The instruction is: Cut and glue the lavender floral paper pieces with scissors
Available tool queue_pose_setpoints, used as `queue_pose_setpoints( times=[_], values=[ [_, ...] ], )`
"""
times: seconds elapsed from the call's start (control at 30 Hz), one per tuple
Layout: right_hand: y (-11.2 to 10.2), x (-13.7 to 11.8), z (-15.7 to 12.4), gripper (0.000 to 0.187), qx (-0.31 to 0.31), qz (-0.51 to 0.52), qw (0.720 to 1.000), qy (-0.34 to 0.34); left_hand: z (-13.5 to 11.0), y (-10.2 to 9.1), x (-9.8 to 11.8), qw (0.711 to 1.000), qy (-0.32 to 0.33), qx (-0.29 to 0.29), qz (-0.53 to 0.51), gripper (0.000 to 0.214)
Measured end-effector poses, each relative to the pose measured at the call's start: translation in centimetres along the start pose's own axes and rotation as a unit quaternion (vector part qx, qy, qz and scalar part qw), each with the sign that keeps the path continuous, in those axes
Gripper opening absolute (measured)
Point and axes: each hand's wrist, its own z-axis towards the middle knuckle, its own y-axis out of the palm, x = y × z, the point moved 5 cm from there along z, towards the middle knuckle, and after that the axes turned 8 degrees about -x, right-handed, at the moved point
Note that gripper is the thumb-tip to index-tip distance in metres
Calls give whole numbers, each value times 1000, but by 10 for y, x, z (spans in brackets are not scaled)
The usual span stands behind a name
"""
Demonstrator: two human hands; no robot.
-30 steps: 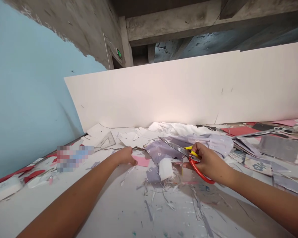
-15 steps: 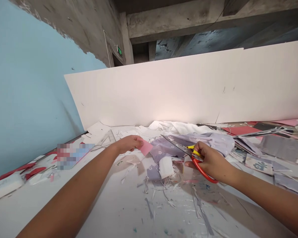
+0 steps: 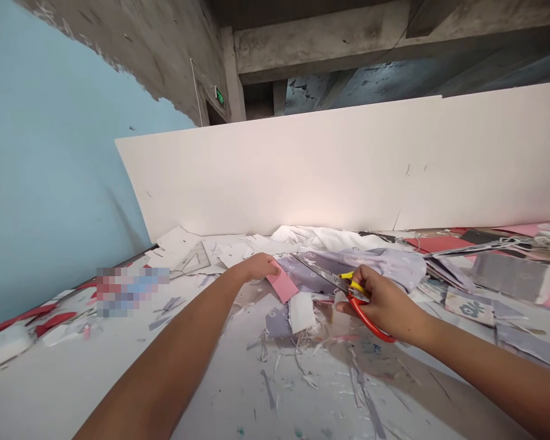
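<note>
Change noted: pink slip [image 3: 282, 280] has shifted right across the table [image 3: 36, 391], carried by the left hand [image 3: 255, 267], and now lies tilted against the edge of the lilac fabric [image 3: 302, 275], just left of the blades. Left hand nearly closed, fingertips [image 3: 269, 264] pinching the slip's far end; it has hold of nothing else. Right hand [image 3: 385, 302] grips the scissors [image 3: 355, 293] low over the fabric, fingers wrapped around the red handles; blades nearly shut, tips pointing far left, contact with the cloth hard to tell. White scrap [image 3: 301, 311] lies just nearer than the slip, beside the right hand. Set square [image 3: 193, 260] rests farther left, near the white board [image 3: 302, 171] along the far edge
</note>
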Motion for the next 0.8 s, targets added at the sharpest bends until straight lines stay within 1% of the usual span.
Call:
queue_pose_setpoints(
  times=[0.17,0.27,0.4,0.5,0.63,0.8],
  values=[
    [0,-7,-1,39,-3,31,1000,3,-4,-12,2,1000,17,23,8,16],
    [1,-7,-1,38,-10,60,998,8,-10,-21,3,999,24,27,14,20],
    [0,-4,0,36,1,38,999,0,-16,-27,8,999,35,32,19,30],
    [-2,0,2,35,10,18,1000,-9,-16,-25,12,998,45,40,20,35],
    [-3,5,4,34,4,28,1000,-12,-11,-14,13,997,44,53,21,39],
    [-4,7,4,34,-8,25,1000,-11,-6,-3,7,995,16,96,32,57]
  ],
)
